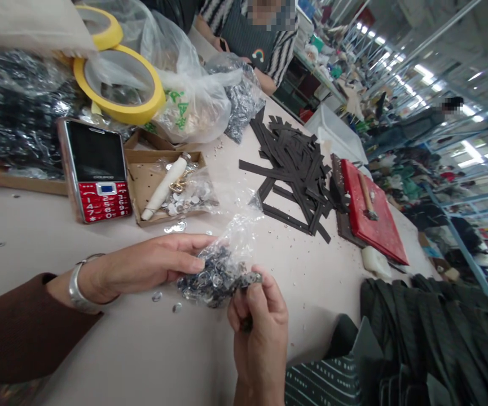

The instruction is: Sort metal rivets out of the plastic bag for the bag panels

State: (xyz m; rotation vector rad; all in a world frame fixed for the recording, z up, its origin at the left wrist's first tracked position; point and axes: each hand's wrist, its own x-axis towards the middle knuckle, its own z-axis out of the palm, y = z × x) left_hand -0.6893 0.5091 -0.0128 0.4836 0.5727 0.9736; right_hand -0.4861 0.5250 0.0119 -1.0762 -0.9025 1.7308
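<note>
A clear plastic bag (210,279) of small dark metal pieces, perhaps snaps, lies on the table between my hands. My left hand (154,264), with a silver bangle at the wrist, closes over the bag's left side, thumb on top. At the bag's right edge my right hand (258,307) is closed, with several of the small metal pieces pinched in its fingers. A few shiny round discs (177,308) lie loose just below the bag.
Behind stand a red keypad phone (104,200), an open cardboard box (142,183) and yellow tape rolls (142,113). Dark strips (298,169) lie in a heap, near a red board (379,225) bearing a hammer (366,197). Dark fabric (421,321) fills the right. Someone sits opposite.
</note>
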